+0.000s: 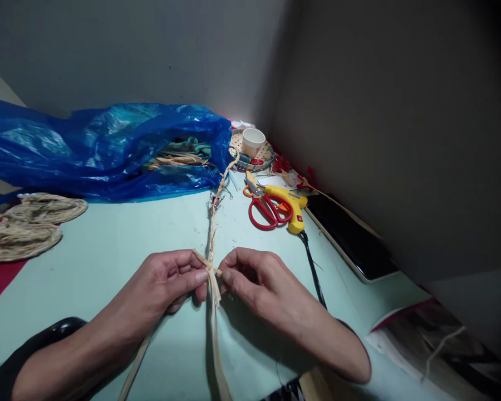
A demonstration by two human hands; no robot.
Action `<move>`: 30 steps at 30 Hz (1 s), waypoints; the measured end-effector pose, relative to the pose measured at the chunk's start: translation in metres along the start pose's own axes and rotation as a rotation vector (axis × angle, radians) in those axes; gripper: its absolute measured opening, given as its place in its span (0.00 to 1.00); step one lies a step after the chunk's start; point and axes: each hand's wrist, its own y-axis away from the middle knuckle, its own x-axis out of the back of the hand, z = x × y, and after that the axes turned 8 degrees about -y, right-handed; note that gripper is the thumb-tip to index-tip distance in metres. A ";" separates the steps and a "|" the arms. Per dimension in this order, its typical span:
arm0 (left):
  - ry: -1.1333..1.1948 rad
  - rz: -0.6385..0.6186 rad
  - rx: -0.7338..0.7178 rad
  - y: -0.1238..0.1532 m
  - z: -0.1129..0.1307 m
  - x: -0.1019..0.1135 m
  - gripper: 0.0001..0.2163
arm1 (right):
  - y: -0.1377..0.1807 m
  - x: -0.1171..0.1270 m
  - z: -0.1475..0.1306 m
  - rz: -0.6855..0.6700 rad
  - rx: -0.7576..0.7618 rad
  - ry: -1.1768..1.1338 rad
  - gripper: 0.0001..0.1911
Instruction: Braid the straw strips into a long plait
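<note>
A braid of tan straw strips (pixel 212 234) runs from the far side of the pale green table (pixel 108 245) down to my hands. My left hand (pixel 173 278) pinches the strips from the left, thumb and fingers closed on them. My right hand (pixel 250 275) pinches the same spot from the right, fingers curled. Loose strip ends (pixel 217 345) trail toward me below the hands.
A blue plastic bag (pixel 104 147) holding more straw lies at the back left. Woven straw pieces (pixel 29 223) sit at the left edge. Red scissors (pixel 269 211), a yellow glue gun (pixel 290 206), a white cup (pixel 253 141) and a black slab (pixel 350 236) lie right, by the wall.
</note>
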 end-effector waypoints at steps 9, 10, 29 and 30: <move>-0.050 -0.024 0.014 -0.001 0.000 0.003 0.14 | 0.001 -0.003 0.008 -0.178 -0.024 -0.178 0.13; -0.052 -0.026 0.019 -0.001 0.000 0.003 0.14 | 0.001 -0.002 0.008 -0.167 -0.025 -0.154 0.13; 0.014 -0.091 0.089 -0.003 0.002 0.011 0.13 | -0.010 0.011 0.008 -0.148 -0.056 -0.247 0.13; 0.006 -0.084 0.088 -0.003 0.002 0.011 0.13 | -0.008 0.011 0.008 -0.129 -0.040 -0.190 0.13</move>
